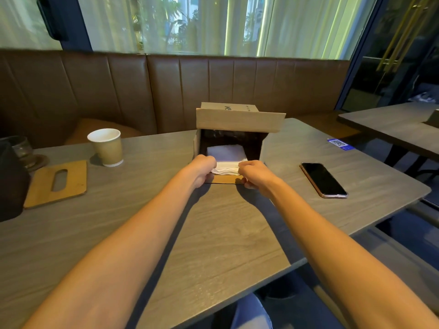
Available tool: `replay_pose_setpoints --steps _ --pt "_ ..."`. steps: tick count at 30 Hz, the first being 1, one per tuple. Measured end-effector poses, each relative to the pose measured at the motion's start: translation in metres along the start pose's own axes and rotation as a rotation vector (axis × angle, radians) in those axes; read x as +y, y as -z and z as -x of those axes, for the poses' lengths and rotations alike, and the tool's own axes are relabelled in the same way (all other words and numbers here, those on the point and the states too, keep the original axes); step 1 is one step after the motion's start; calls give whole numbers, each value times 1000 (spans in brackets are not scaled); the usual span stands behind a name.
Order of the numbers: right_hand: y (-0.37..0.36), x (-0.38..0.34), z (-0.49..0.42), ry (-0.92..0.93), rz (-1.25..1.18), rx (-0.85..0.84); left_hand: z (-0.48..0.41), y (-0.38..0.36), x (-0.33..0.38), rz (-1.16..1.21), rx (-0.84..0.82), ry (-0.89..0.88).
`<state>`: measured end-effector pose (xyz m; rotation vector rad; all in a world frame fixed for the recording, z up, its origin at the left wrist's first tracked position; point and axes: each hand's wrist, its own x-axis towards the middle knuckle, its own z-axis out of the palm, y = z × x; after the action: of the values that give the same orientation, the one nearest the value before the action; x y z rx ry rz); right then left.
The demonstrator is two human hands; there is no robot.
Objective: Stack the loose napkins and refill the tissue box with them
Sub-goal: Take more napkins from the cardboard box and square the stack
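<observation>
A cardboard box (240, 121) stands on the table's far side, its open side facing me and one flap lying flat toward me. A stack of white napkins (226, 160) lies half inside that opening, over the flap. My left hand (203, 170) grips the stack's left end with curled fingers. My right hand (253, 173) grips the right end the same way. Both thumbs sit under the flap's front edge.
A paper cup (107, 147) stands at the back left, with a slotted wooden lid (57, 182) lying in front of it. A dark object (10, 176) sits at the left edge. A phone (323, 180) lies to the right. Behind the table (213, 233) runs a brown bench.
</observation>
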<state>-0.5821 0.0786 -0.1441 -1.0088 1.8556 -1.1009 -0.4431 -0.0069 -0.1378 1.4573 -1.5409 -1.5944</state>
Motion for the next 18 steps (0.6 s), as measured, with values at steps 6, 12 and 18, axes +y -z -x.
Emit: replay_pose_setpoints --steps 6,12,18 --pt "-4 8 31 -23 -69 -2 26 10 -15 67 -28 19" --pt "-8 17 62 -18 -60 -25 52 21 -29 45 -64 11" --pt "-1 25 73 118 117 59 59 28 -38 -323 2 -129"
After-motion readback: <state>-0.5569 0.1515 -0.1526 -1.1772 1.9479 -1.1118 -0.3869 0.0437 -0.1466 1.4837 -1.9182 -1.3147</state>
